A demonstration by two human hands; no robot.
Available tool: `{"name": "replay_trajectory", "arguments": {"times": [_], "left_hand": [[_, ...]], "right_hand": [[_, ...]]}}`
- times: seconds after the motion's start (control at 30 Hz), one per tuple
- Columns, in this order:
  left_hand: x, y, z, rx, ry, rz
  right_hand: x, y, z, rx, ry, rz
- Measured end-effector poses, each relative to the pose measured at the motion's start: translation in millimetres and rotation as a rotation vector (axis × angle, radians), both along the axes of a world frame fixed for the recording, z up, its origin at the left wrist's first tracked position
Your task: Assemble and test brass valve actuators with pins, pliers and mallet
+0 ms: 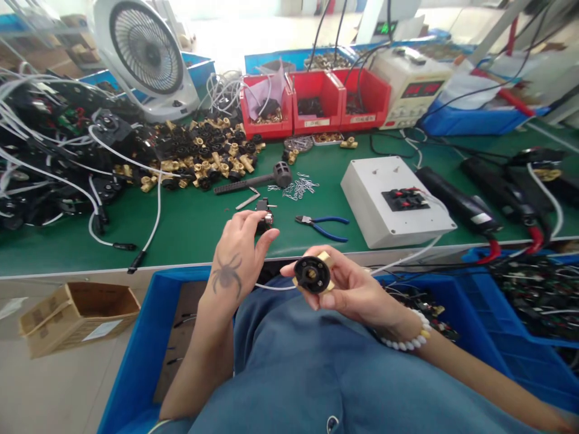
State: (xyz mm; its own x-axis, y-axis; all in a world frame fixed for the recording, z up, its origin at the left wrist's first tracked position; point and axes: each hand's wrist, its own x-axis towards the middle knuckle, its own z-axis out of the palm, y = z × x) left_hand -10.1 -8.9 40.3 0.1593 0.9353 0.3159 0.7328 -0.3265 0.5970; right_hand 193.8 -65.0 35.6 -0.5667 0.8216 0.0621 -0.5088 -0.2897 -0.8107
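Observation:
My right hand (pixel 357 289) grips a brass fitting with a round black face (pixel 312 274), held above my lap with the face turned toward me. My left hand (pixel 237 250) rests at the table's front edge, its fingers and thumb curled around a small black part with metal bits (pixel 265 218); much of that part is hidden behind the fingers. Blue-handled cutting pliers (pixel 323 228) lie between and beyond the two hands. Behind the left hand are a small metal tool like a tweezer or blade (pixel 247 200), a black hammer-shaped tool (pixel 257 181) and a scatter of small metal clips (pixel 301 187).
A pile of brass-and-black fittings (pixel 217 154) and wired black assemblies (pixel 54 138) cover the left. Red bins (pixel 316 108), a fan (pixel 145 54) and a power supply (pixel 411 90) stand behind. A grey box (pixel 398 199) sits right; blue crates (pixel 136 355) flank my lap.

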Motion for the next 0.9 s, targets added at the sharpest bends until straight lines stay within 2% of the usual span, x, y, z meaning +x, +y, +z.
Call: {"name": "replay_trajectory", "arguments": {"times": [0.07, 0.13, 0.27, 0.33, 0.47, 0.6, 0.7, 0.83, 0.9], "left_hand": [[10.9, 15.0, -7.9, -0.108, 0.233, 0.127], [22.0, 25.9, -15.7, -0.208, 0.345, 0.168], [35.6, 37.5, -30.8, -0.155, 0.291, 0.229], [36.6, 42.1, -36.9, -0.117, 0.197, 0.26], [28.9, 53.6, -42.5, -0.148, -0.172, 0.26], [13.3, 52.8, -38.5, -0.239, -0.389, 0.166], [4.8, 33.5, -31.4, -0.293, -0.554, 0.048], [1.1, -2.1, -19.1, -0.283, -0.896, -0.063], [0.0, -15.8, -13.9, -0.249, -0.941, -0.114]], "right_hand": [[-0.9, -0.8, 1.2, 0.001, 0.026, -0.001], [-1.1, -1.5, 2.9, 0.009, 0.037, -0.001], [-0.2, -2.4, 5.3, 0.018, 0.014, -0.022], [0.1, -2.3, 4.9, 0.016, -0.011, -0.029], [-0.3, -1.2, 2.0, 0.008, -0.039, -0.042], [-0.6, 0.4, 0.1, 0.029, -0.013, -0.034], [-0.7, 0.7, 0.5, 0.027, -0.007, -0.074], [-1.0, 0.3, 2.5, -0.003, -0.056, -0.178], [-1.1, 0.3, 3.5, -0.03, -0.062, -0.216]]}}
